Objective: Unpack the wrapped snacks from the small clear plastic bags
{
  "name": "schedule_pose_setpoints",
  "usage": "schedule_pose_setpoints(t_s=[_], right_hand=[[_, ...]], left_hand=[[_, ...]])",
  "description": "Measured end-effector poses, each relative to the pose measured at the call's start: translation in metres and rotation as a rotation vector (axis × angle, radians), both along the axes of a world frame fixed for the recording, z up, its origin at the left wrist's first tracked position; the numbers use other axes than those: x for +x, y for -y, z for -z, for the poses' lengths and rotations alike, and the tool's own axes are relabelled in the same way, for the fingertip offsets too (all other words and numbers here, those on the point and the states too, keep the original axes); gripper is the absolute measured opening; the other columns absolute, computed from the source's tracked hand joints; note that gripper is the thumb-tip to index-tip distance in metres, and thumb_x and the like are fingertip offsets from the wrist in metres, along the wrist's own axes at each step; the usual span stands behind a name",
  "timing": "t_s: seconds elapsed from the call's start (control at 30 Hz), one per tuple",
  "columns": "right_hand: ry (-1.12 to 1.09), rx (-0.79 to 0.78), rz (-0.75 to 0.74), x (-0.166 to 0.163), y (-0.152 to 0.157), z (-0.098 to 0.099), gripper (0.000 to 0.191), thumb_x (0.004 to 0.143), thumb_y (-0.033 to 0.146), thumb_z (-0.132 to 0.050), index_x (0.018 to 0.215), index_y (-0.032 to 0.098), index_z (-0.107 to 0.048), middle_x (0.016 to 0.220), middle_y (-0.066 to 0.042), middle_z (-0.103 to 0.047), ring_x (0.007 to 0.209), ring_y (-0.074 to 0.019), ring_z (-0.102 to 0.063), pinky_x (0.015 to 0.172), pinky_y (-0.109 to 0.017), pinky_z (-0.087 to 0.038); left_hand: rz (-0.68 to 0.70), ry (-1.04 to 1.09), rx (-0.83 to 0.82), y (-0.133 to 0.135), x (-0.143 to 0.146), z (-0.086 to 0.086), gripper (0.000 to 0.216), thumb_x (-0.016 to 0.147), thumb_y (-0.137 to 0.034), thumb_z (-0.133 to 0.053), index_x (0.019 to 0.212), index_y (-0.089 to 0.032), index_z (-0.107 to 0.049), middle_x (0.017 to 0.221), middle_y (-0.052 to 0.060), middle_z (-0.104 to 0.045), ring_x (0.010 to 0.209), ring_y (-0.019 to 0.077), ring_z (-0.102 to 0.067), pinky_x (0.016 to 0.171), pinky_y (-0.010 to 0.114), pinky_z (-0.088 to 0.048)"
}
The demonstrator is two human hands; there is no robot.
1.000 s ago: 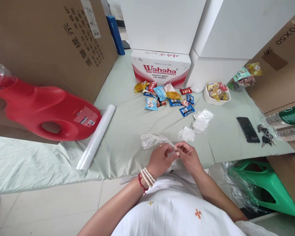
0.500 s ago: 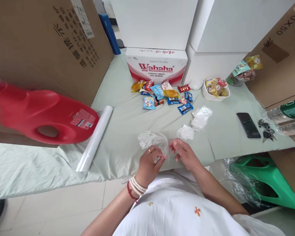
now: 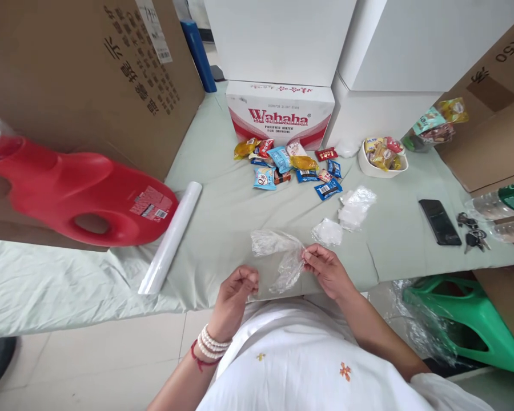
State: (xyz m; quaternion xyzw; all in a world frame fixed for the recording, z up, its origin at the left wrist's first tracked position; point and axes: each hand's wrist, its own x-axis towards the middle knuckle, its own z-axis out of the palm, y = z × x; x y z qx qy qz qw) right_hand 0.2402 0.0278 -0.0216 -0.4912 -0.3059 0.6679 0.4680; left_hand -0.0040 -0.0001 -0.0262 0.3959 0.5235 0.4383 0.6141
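Note:
My right hand [image 3: 325,269] pinches a crumpled clear plastic bag [image 3: 279,254] at its edge, just above the near edge of the pale green cloth-covered surface [image 3: 223,228]. The bag trails left and down from the fingers. My left hand [image 3: 236,295], with bead bracelets on the wrist, is curled closed a little left of the bag and lower, its fingertips pressed together with nothing visible in them. Two more clear bags [image 3: 326,232] [image 3: 355,205] lie just beyond my right hand. A heap of small snack packets [image 3: 289,165] sits farther back in the middle.
A red detergent jug [image 3: 81,194] lies on its side at left beside a white roll [image 3: 171,237]. A Wahaha carton [image 3: 280,117], a white bowl of snacks [image 3: 383,160], phone [image 3: 439,221], keys [image 3: 473,237], bottles [image 3: 503,202] and cardboard boxes ring the surface. A green stool [image 3: 466,325] stands at lower right.
My hands held the bag together a second ago. My left hand let go and dropped back left; the bag now hangs from my right hand alone.

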Motion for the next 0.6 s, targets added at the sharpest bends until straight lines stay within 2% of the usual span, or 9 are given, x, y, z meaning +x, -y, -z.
schedule_pose_setpoints(t_s=[0.13, 0.23, 0.33, 0.43, 0.6], right_hand=[[-0.012, 0.082, -0.087, -0.006, 0.003, -0.006, 0.030, 0.081, 0.052, -0.082, 0.083, 0.024, -0.074, 0.100, -0.004, -0.071, 0.082, -0.0160, -0.061, 0.079, -0.032, -0.052], [0.046, 0.176, -0.167, -0.013, 0.004, -0.007, 0.025, 0.085, 0.049, -0.079, 0.085, 0.024, -0.076, 0.100, -0.004, -0.070, 0.087, -0.0175, -0.062, 0.084, -0.033, -0.051], [0.066, 0.150, -0.096, -0.012, 0.002, -0.008, 0.026, 0.083, 0.050, -0.081, 0.085, 0.025, -0.076, 0.092, -0.002, -0.068, 0.081, -0.0157, -0.059, 0.078, -0.030, -0.052], [0.037, 0.031, 0.058, 0.002, -0.001, -0.009, 0.033, 0.075, 0.054, -0.086, 0.081, 0.024, -0.074, 0.089, -0.002, -0.067, 0.079, -0.0152, -0.057, 0.068, -0.026, -0.053], [0.069, -0.050, 0.162, 0.028, -0.002, -0.005, 0.041, 0.067, 0.056, -0.090, 0.078, 0.023, -0.069, 0.092, -0.004, -0.068, 0.079, -0.0158, -0.058, 0.064, -0.025, -0.053]], left_hand=[[0.089, -0.082, -0.066, -0.006, 0.012, -0.010, 0.048, 0.093, -0.065, -0.054, 0.087, -0.019, -0.067, 0.077, 0.002, -0.058, 0.069, 0.0145, -0.050, 0.061, 0.026, -0.040], [0.158, -0.148, -0.029, -0.021, 0.038, -0.016, 0.041, 0.084, -0.061, -0.068, 0.085, -0.019, -0.069, 0.075, 0.001, -0.059, 0.069, 0.0145, -0.050, 0.063, 0.027, -0.040], [0.083, -0.029, -0.023, -0.035, 0.054, -0.018, 0.038, 0.074, -0.052, -0.080, 0.071, -0.019, -0.062, 0.069, -0.001, -0.057, 0.068, 0.0127, -0.049, 0.066, 0.026, -0.041], [-0.024, 0.191, -0.135, -0.043, 0.043, -0.018, 0.037, 0.069, -0.048, -0.086, 0.073, -0.018, -0.063, 0.077, 0.001, -0.065, 0.074, 0.0136, -0.057, 0.069, 0.026, -0.048], [-0.156, 0.379, -0.228, -0.046, -0.008, -0.015, 0.034, 0.064, -0.036, -0.091, 0.069, -0.017, -0.062, 0.104, 0.008, -0.073, 0.101, 0.0234, -0.068, 0.086, 0.035, -0.058]])
